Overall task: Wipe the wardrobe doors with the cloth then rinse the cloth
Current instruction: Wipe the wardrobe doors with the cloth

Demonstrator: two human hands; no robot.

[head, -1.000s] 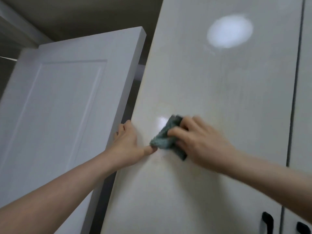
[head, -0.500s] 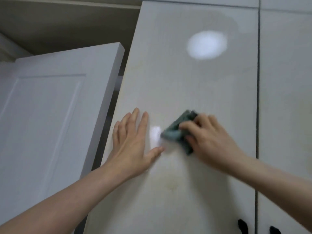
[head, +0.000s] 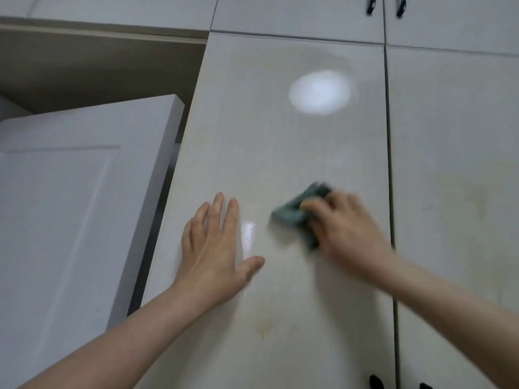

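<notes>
Above both sets of fingers: bare wardrobe door [head: 280, 141] panel up to its top seam, carrying only a bright light reflection [head: 319, 92].
Between the fingers: an open strip of door with a wet glint, left hand [head: 213, 254] flat on one side, right hand [head: 348, 234] with the cloth [head: 297, 209] on the other.
Right of the right fingers: a dark seam [head: 389, 164] close by, then the neighbouring door [head: 455, 192].
Left of the left fingers: the door's edge, a dark gap, then an open white room door [head: 78, 220].
Below the wrists: black handles [head: 376, 382] at the bottom edge.
Top: two more handles [head: 370, 5].

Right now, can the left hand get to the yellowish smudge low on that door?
Probably yes: the left hand lies flat on the wardrobe door, the yellowish smudge sits just below it, and nothing lies between.
</notes>
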